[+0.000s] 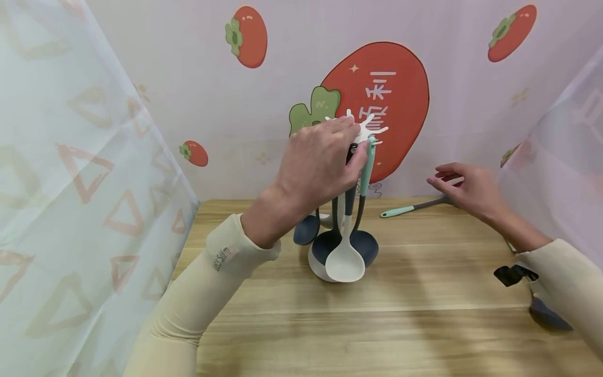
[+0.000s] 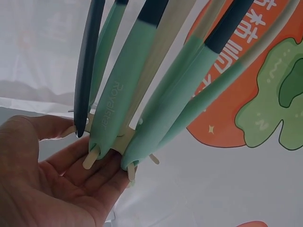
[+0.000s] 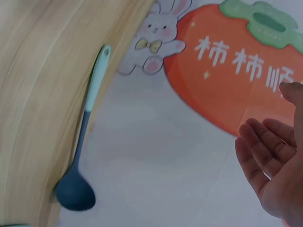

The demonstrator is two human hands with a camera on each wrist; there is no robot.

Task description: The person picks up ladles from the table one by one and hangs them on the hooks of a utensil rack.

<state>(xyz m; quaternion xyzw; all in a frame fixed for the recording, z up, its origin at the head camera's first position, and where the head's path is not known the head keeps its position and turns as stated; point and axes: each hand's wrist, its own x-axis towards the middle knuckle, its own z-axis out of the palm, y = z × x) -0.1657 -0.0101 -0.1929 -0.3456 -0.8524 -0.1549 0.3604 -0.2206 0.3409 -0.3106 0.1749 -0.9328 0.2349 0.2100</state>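
A white utensil rack (image 1: 365, 133) stands on the wooden table, with hooks round its top and a round white base (image 1: 317, 268). My left hand (image 1: 317, 157) grips the rack's top, thumb on the near side and fingers over it. From the hooks hang several utensils, among them a white ladle (image 1: 346, 262) in front and a dark ladle (image 1: 366, 246) beside it. Mint handles (image 2: 118, 94) hang close to the fingers in the left wrist view. My right hand (image 1: 476, 188), empty with loosely bent fingers, hovers over a dark ladle with a mint handle (image 3: 75, 191) lying on the table.
Another dark utensil (image 1: 548, 314) lies at the table's right side, partly hidden by the right sleeve. Printed cloth hangs behind the wooden table (image 1: 377, 335) and along both sides. A black strap (image 1: 513, 274) is at the right wrist.
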